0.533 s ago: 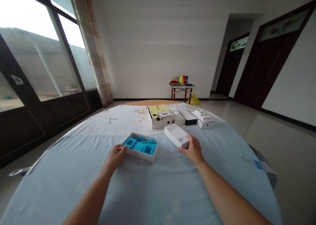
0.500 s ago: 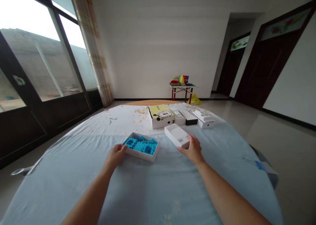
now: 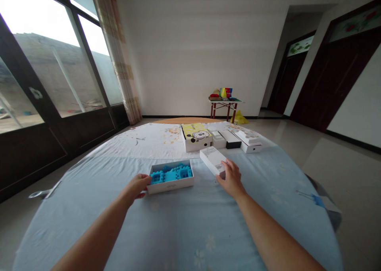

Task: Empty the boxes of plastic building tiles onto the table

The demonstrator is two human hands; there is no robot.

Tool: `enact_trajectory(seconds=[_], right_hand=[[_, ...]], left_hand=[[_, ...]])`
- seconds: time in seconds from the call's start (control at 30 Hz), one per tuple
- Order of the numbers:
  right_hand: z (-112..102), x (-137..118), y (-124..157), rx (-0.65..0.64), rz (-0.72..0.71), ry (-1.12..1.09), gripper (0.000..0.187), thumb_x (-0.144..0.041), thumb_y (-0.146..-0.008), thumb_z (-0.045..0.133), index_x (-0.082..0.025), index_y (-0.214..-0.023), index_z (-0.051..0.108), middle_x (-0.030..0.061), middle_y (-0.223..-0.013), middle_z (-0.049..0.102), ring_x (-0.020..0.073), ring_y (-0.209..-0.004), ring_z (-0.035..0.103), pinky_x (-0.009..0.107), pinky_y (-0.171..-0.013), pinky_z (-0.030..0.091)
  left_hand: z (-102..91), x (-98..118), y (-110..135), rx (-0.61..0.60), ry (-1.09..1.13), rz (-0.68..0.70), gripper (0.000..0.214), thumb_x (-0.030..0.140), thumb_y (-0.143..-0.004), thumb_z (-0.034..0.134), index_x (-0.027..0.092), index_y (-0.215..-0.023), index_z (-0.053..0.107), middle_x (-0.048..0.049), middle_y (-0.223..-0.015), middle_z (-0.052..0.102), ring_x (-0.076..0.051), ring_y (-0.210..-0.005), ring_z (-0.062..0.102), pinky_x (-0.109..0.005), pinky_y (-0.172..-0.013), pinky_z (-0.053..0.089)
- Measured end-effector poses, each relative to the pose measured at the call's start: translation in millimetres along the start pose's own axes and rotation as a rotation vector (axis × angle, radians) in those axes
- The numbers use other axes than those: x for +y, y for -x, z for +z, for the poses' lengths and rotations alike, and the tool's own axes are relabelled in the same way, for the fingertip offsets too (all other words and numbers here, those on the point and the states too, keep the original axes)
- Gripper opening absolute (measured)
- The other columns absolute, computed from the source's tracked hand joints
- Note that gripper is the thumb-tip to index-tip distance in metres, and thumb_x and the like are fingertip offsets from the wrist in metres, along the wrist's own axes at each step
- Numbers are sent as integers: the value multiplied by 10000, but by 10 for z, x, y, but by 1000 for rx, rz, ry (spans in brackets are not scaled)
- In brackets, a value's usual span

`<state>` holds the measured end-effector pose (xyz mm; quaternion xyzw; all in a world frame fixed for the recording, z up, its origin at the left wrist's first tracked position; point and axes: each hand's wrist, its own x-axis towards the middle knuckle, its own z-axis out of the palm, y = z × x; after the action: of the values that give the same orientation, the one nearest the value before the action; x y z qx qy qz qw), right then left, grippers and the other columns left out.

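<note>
An open white box (image 3: 170, 187) on the tablecloth holds several bright blue plastic pieces (image 3: 171, 175) with toothed edges, resembling building blocks. My left hand (image 3: 137, 187) grips the left end of this box, thumb at its rim and fingers along the outside. To the right is a flat white box or box lid (image 3: 212, 160) with small print on its top, lying at a slant. My right hand (image 3: 231, 177) is closed around its near right end. I cannot tell whether this piece is hollow underneath.
Beyond my hands stand a yellow and white cartoon box (image 3: 196, 137), a small white box (image 3: 218, 140), a black and white box (image 3: 229, 139) and a white box with a tray on top (image 3: 249, 142). A flowered cloth covers the round table (image 3: 178, 231). A small side table (image 3: 224, 101) stands by the wall.
The open box has turned counter-clockwise under my left hand, its long side now squarer to me. My right hand stays on the other white box. The view has shifted slightly.
</note>
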<state>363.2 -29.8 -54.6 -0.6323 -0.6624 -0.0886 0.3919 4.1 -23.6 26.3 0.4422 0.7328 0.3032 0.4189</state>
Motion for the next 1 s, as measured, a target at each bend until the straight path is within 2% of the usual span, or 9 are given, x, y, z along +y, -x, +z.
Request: enact_trajectory(seconds=[0.23, 0.37, 0.53, 0.7, 0.77, 0.83, 0.93, 1.0], right_hand=[[25, 35, 11, -10, -19, 26, 495, -358, -747, 536, -203, -1209, 451, 142, -1307, 402, 326, -1241, 320, 520, -945, 367], [20, 47, 19, 8, -32, 32, 486, -362, -747, 538, -213, -1202, 455, 136, -1304, 405, 328, -1238, 327, 527, -937, 376], [4, 47, 23, -4, -43, 53, 475, -372, -760, 526, -205, -1200, 458, 141, -1301, 410, 334, -1237, 331, 524, -921, 396], [6, 54, 21, -11, -53, 66, 479, -383, -767, 515, -192, -1203, 459, 150, -1303, 407, 342, -1235, 332, 533, -916, 400], [13, 61, 22, -9, -57, 67, 480, -389, -768, 511, -192, -1203, 460, 148, -1300, 409, 343, -1234, 332, 532, -911, 405], [20, 69, 25, -5, -60, 67, 480, -392, -767, 509, -193, -1201, 461, 146, -1297, 410, 344, -1234, 332, 530, -909, 408], [30, 80, 28, 4, -66, 65, 479, -392, -766, 507, -202, -1202, 457, 140, -1299, 409, 345, -1233, 334, 531, -908, 409], [37, 86, 28, 12, -72, 59, 476, -389, -764, 508, -214, -1204, 455, 134, -1299, 409, 345, -1233, 336, 536, -908, 407]], left_hand=[[92, 84, 9, -83, 63, -93, 287, 428, -627, 584, 147, -658, 535, -18, -557, 538, -126, -464, 521, -208, -375, 333], [90, 115, 16, -73, 67, -86, 238, 371, -601, 606, 151, -617, 520, -8, -518, 524, -127, -461, 512, -231, -415, 405], [-22, 137, 109, -63, 119, -45, 226, 312, -537, 641, 160, -676, 546, -9, -636, 585, -134, -561, 556, -244, -489, 467], [-248, -5, 127, -25, 187, -87, 214, 342, -535, 613, 171, -633, 530, 25, -526, 506, -110, -471, 492, -215, -433, 403], [-387, -86, 120, 7, 272, -136, 215, 353, -536, 604, 174, -621, 520, 21, -511, 497, -108, -450, 474, -215, -420, 386], [-557, -156, 126, 56, 352, -128, 232, 351, -516, 625, 175, -623, 519, 16, -525, 505, -113, -464, 482, -223, -429, 393], [-830, -237, 164, 159, 367, 58, 293, 354, -501, 653, 166, -706, 561, 0, -624, 565, -125, -556, 533, -233, -496, 436], [-980, -289, 195, 311, 267, 241, 343, 378, -530, 630, 166, -795, 583, -15, -712, 610, -140, -629, 568, -250, -554, 465]])
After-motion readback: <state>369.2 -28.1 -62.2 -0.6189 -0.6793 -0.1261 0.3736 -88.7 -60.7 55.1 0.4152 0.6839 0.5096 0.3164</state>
